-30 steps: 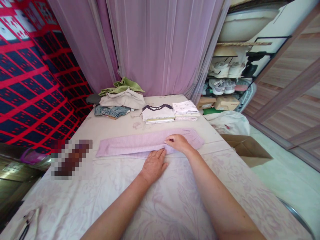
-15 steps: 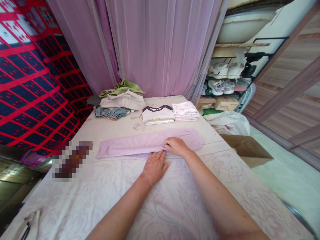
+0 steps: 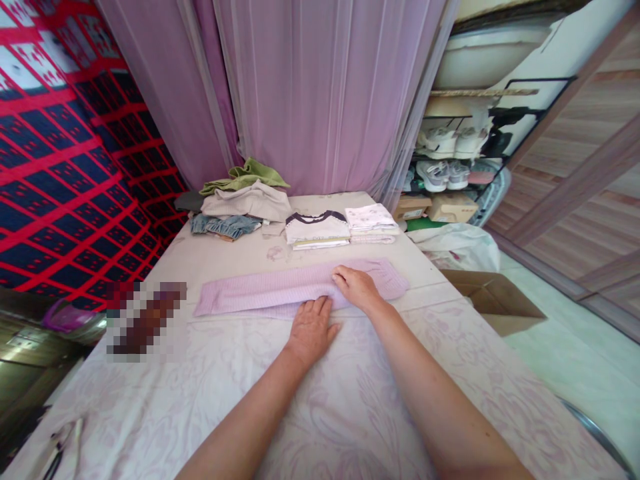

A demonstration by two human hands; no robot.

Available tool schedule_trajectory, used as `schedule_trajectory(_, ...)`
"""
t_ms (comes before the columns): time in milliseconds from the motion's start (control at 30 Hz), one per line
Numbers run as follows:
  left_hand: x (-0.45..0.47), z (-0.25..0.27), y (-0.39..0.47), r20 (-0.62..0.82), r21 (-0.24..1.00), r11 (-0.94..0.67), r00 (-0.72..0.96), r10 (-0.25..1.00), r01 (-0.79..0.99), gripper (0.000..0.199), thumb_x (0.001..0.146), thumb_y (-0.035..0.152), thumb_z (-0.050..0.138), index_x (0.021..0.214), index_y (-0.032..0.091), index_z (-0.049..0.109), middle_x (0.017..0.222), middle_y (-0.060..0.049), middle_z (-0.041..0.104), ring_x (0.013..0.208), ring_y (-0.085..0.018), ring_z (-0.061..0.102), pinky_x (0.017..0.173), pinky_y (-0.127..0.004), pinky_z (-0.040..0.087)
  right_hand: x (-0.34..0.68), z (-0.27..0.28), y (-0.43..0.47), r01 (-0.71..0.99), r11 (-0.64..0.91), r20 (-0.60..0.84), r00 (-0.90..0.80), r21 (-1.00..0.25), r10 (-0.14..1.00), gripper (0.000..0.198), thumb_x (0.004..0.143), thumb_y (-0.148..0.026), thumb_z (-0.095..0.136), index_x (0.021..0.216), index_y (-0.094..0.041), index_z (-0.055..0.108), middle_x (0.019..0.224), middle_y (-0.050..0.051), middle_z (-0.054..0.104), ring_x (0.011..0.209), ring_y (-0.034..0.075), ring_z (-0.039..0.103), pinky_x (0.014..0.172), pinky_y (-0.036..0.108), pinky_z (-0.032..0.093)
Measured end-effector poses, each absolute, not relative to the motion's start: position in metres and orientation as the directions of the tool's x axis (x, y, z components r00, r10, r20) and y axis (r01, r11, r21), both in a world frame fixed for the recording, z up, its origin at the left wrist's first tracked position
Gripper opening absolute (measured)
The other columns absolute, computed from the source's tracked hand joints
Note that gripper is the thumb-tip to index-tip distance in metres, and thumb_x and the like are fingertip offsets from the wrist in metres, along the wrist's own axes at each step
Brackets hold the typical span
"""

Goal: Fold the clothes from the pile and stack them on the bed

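Note:
A pair of lavender ribbed trousers (image 3: pixel 265 288), folded lengthwise into a long strip, lies across the bed; its gathered waist end points right. My left hand (image 3: pixel 311 327) rests palm down at the near edge, fingertips touching the fabric and fingers stretched out, so it is open. My right hand (image 3: pixel 355 285) is closed on the cloth right of the middle, its fingers curled in; the fingertips are partly hidden. Behind the trousers sit a folded white shirt with a dark collar (image 3: pixel 317 230) and a folded pale pink stack (image 3: pixel 371 220).
A loose pile of clothes (image 3: pixel 245 197) lies at the back left before a purple curtain (image 3: pixel 310 100). Right of the bed (image 3: pixel 350 400) stand an open cardboard box (image 3: pixel 500 303) and a shoe rack (image 3: pixel 520 110). A dark cord (image 3: pixel 54 457) lies front left.
My right hand has moved a little away from me over the trousers, drawing the near layer's edge along. My left hand has stayed almost in place.

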State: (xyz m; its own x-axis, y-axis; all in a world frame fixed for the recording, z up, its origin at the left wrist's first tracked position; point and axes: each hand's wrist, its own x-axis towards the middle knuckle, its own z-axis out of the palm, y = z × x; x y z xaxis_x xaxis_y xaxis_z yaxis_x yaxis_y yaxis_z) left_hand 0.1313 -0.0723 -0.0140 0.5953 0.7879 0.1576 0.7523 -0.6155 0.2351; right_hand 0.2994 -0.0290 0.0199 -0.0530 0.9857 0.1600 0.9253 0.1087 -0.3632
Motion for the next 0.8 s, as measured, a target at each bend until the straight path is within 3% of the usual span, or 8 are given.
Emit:
schedule_trajectory(133,0.131,-0.014,-0.073,0.159,0.243,-0.593,0.572,0.805,0.767,0.048,0.089,0.043,0.05,0.128,0.016,0.05,0.127,-0.015,0.054,0.112,-0.03,0.049,0.097,-0.046,0.04,0.31,0.015,-0.036,0.868,0.204,0.175,-0.138,-0.453,0.975,0.021,0.088,-0.032,0.054,0.103,-0.024,0.067,0.099,0.002,0.072,0.088,0.015,0.065,0.075,0.024,0.045)
schedule_trajectory(400,0.125,-0.008,-0.071,0.176,0.239,-0.614,0.589,0.789,0.752,0.046,0.085,0.041,0.056,0.126,0.02,0.052,0.123,-0.011,0.053,0.112,-0.029,0.047,0.095,-0.044,0.042,0.309,0.002,-0.042,0.846,0.256,0.172,-0.197,-0.468,0.965,0.033,0.085,-0.036,0.058,0.114,-0.023,0.065,0.111,0.005,0.07,0.1,0.019,0.063,0.085,0.029,0.046)
schedule_trajectory(500,0.124,-0.007,-0.071,0.179,0.245,-0.616,0.59,0.787,0.748,0.046,0.085,0.04,0.057,0.125,0.018,0.053,0.125,-0.013,0.052,0.115,-0.03,0.046,0.096,-0.045,0.042,0.306,0.005,-0.041,0.865,0.245,0.181,-0.182,-0.439,0.967,0.033,0.083,-0.036,0.061,0.113,-0.022,0.066,0.11,0.005,0.07,0.1,0.02,0.063,0.085,0.029,0.045)
schedule_trajectory(633,0.123,-0.007,-0.071,0.169,0.261,-0.611,0.588,0.791,0.747,0.045,0.086,0.04,0.056,0.125,0.018,0.053,0.128,-0.014,0.051,0.118,-0.029,0.046,0.098,-0.045,0.041,0.302,0.009,-0.039,0.91,0.223,0.211,-0.155,-0.35,0.965,0.018,0.087,-0.03,0.058,0.099,-0.023,0.069,0.097,0.003,0.072,0.093,0.018,0.063,0.081,0.027,0.044)
schedule_trajectory(800,0.119,-0.01,-0.076,0.138,0.203,-0.606,0.59,0.795,0.769,0.05,0.087,0.04,0.054,0.131,0.016,0.05,0.136,-0.014,0.051,0.121,-0.029,0.047,0.105,-0.047,0.036,0.297,0.003,-0.038,0.935,0.2,0.263,-0.122,-0.294,0.957,0.018,0.09,-0.028,0.054,0.098,-0.022,0.069,0.096,0.005,0.071,0.092,0.018,0.062,0.081,0.026,0.043)
